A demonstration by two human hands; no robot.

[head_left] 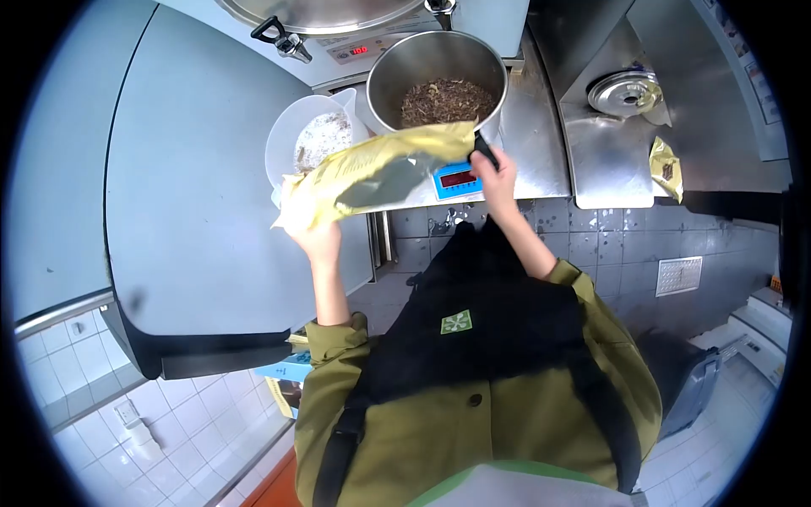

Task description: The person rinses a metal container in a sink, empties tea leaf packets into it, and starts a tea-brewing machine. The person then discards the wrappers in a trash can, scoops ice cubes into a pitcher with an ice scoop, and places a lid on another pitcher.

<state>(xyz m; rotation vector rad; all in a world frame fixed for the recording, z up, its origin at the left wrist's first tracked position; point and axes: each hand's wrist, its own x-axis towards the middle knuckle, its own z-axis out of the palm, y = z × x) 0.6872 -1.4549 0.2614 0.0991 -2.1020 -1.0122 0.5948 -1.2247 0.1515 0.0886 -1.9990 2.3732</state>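
Observation:
My left hand [311, 230] is closed on one end of a yellow foil bag [384, 156], which lies tilted across the front of a steel pot [380, 74]. The bag's silvery side faces me, and its far end reaches the pot's rim. Dark brown dried leaves, like loose tea [448, 101], cover the pot's bottom. My right hand [500, 179] is closed around the pot's black handle [484, 152]. Beneath the pot, a blue digital scale [448, 190] shows partly, its red digits too blurred to read. Left of the pot, a translucent plastic jug [283, 139] holds white material with brown bits.
Behind the pot stands a large steel urn [312, 13] with black-handled taps [291, 46] and a red display. A grey cabinet [211, 194] fills the left. On the right are a steel counter [604, 169], a round metal lid [623, 91] and another yellow bag [666, 169].

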